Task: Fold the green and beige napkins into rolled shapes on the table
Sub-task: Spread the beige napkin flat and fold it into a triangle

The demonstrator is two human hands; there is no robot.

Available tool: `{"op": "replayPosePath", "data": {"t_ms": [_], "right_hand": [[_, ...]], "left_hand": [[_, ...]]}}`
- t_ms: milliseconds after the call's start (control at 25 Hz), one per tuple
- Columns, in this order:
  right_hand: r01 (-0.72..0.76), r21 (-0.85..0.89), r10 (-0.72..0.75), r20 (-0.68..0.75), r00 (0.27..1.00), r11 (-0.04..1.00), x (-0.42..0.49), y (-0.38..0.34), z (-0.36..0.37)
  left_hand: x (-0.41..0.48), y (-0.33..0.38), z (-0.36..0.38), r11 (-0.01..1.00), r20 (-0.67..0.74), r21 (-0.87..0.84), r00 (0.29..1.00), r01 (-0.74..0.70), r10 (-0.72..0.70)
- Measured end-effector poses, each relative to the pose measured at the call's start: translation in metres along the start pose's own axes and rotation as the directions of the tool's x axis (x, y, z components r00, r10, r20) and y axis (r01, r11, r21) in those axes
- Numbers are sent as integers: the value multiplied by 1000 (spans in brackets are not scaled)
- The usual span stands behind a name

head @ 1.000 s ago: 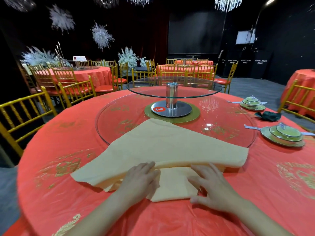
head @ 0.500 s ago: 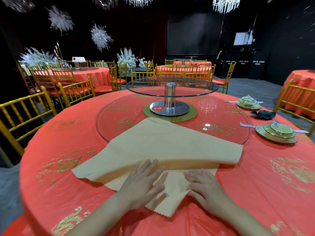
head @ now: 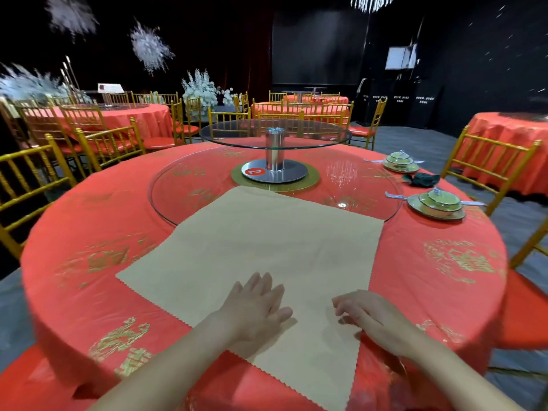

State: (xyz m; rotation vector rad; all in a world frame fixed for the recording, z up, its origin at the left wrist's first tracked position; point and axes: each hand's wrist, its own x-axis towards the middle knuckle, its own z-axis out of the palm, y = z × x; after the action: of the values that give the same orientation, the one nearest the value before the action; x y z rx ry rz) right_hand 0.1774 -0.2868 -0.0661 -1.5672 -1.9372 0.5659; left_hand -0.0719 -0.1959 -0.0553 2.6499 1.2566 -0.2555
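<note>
On the tabletop (head: 89,262), has opened the napkin (head: 267,247) flat — fold undone, rolling to restart; presses with left hand (head: 258,308), fingers (head: 262,283) straight, right hand (head: 375,317) loosely curled, empty.

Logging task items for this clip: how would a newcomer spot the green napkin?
Start at the round red table with the glass turntable. At its right edge sit two place settings; the green napkin lies between them, the only dark, bunched cloth.

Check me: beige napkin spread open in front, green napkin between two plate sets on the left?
Wrong side: the head view shows the green napkin between the far plate set and near plate set on the right. The beige napkin is spread open.
</note>
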Motion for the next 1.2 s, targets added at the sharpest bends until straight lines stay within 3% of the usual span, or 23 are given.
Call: {"op": "replayPosePath", "data": {"t_ms": [40, 120, 200, 360, 480, 680, 840, 1000, 1200], "right_hand": [[-28, 28, 29, -16, 999, 999, -2, -2, -2], [2, -109, -1, 12, 1000, 994, -7, -6, -5], [53, -264, -18, 135, 991, 963, -15, -11, -4], [134, -415, 29, 364, 931, 900, -38, -3, 0], [274, -515, -99, 342, 935, 812, -50, 3, 10], [282, -283, -242, 170, 955, 917, -37, -8, 24], [137, -141, -118, 137, 984, 981, -23, -4, 15], [-46, 49, 45, 14, 999, 998, -13, -4, 0], [-134, 71, 140, -88, 986, 988, -9, 10, -32]], "left_hand": [[-2, 2, 2, 1000, 5, -6, 1000, -1, 1], [-4, 5, 9, 1000, 43, 0, 999, -7, 7], [-6, 6, 16, 999, 60, 40, 998, -6, 4], [-3, 7, 25, 998, 12, 59, 1000, 13, -13], [-2, 7, 26, 997, -4, 70, 1000, 16, -16], [-2, 8, 24, 998, 9, 64, 1000, 12, -13], [-12, 12, 22, 1000, 16, 7, 999, -30, 30], [-23, 12, 19, 982, 13, -142, 991, -127, 130], [-27, 23, 14, 964, 31, -209, 984, -165, 175]]}}
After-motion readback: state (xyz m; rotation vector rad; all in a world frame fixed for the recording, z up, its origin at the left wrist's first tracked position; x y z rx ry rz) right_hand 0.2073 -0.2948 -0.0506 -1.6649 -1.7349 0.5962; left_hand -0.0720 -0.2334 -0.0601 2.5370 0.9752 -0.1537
